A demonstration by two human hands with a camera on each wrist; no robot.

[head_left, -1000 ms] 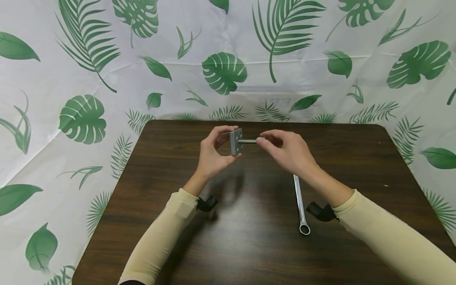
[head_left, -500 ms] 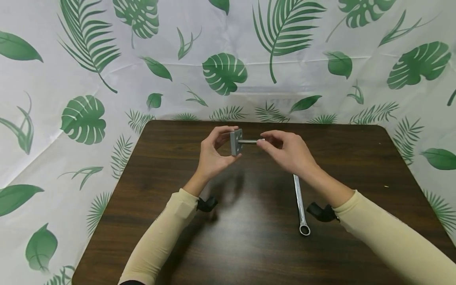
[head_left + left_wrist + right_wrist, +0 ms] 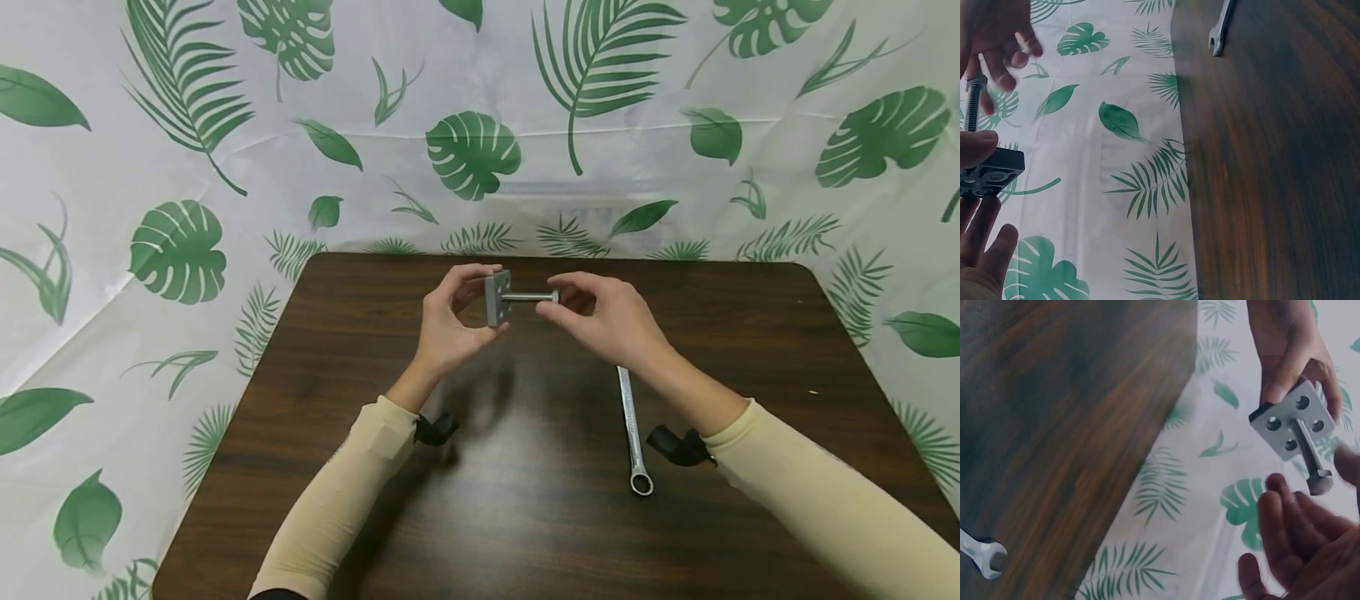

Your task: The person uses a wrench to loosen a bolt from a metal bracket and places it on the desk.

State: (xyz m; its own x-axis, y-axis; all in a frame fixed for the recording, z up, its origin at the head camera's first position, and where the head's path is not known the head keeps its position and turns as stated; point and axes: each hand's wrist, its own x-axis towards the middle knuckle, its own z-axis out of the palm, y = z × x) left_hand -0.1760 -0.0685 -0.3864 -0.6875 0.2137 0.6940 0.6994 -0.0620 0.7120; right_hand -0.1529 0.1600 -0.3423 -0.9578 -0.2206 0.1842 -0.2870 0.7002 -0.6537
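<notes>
A square grey metal plate (image 3: 495,300) is pinched at its edges between the thumb and fingers of my left hand (image 3: 448,329). In the right wrist view, several holes show near the corners of the plate (image 3: 1282,428). From its middle a hex-head bolt (image 3: 528,297) sticks out to the right, roughly level. Around the bolt head my right hand (image 3: 611,321) is held with thumb and fingers spread. The right wrist view shows its fingers (image 3: 1297,531) apart from the bolt head. Some threads are visible on the bolt (image 3: 972,106) in the left wrist view.
A combination wrench (image 3: 632,425) lies on the dark wooden table (image 3: 517,517), below the right hand, its ring end towards me. Behind the table hangs a white sheet (image 3: 390,175) with green leaves. Black camera mounts (image 3: 678,446) sit at both wrists.
My right thumb and fingers have loosened from the bolt head, which now shows between them. The left hand and the plate stay in place.
</notes>
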